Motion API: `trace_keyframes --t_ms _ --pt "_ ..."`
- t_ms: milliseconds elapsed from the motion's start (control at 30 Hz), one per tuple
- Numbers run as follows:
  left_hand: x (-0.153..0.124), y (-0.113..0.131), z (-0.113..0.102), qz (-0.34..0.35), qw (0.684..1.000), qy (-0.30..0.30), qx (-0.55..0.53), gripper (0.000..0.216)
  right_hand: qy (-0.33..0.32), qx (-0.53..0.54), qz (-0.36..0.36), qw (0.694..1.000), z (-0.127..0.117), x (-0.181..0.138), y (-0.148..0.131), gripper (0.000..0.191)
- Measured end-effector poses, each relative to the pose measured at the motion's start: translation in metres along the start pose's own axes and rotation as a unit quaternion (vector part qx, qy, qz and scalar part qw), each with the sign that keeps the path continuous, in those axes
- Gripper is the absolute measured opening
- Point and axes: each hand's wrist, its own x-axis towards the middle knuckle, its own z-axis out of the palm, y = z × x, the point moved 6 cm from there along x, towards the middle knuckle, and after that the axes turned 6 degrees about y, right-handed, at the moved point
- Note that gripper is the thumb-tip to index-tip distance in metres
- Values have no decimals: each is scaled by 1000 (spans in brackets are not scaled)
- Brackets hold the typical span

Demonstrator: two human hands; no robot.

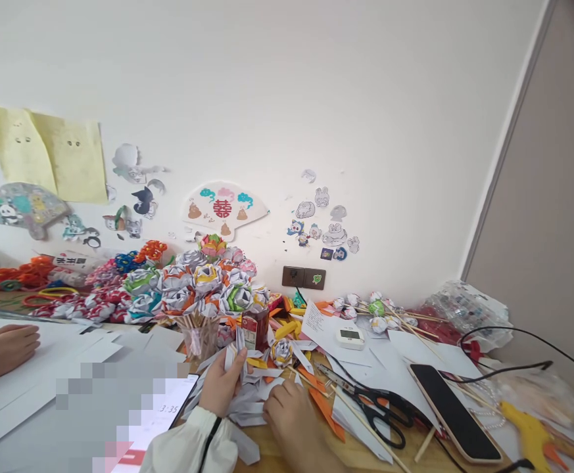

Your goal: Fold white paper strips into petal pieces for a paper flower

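My left hand (220,387), in a white sleeve with a black stripe, is closed around folded white paper pieces (238,351) that stand up between thumb and fingers. To its right my right hand (294,417) lies low over the table, fingers curled down at the edge of a heap of folded paper strips (247,415). Its fingertips are hidden, so what they hold cannot be made out. Close behind the hands are a paper rose (281,352), a dark red box (254,330) and a clear cup of sticks (198,335).
Black scissors (373,401), a phone (454,410) and a yellow glue gun (526,433) lie on the right. A white timer (350,337) rests on paper. Paper flowers (208,279) are piled along the wall. Another person's hand (3,351) rests on sheets at left.
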Motion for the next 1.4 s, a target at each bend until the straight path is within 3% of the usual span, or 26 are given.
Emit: trace_keyframes --t_ms 133,333,500,633,733,867,967,1167,1267,1400 --pt "0 -3 2 -15 1000 -1 -21 27 -13 10 36 999 -3 -1 4 5" --pt "-1 -5 2 -23 1000 19 3 31 -28 39 36 998 -1 -5 4 8" --pt "4 -12 0 -18 999 17 29 34 32 64 103 992 -12 -2 14 16" --pt "3 -17 6 -24 999 -3 41 35 116 180 201 956 -27 -3 32 21" --pt "-9 -17 22 -30 997 -55 37 34 152 252 239 925 -30 -5 37 20" --pt "-28 -12 43 7 993 -114 19 26 123 317 233 911 -24 -3 28 22" --pt "-32 -18 51 -9 991 -131 13 29 104 345 247 900 -22 -1 24 21" --pt "-24 -24 49 -26 989 -142 19 31 85 396 299 864 -16 -2 28 18" --pt "-12 -23 34 -25 994 -98 38 30 74 336 285 894 -15 -5 26 25" --pt "0 -27 16 -71 996 -45 18 34 -30 171 129 976 -1 -6 4 14"
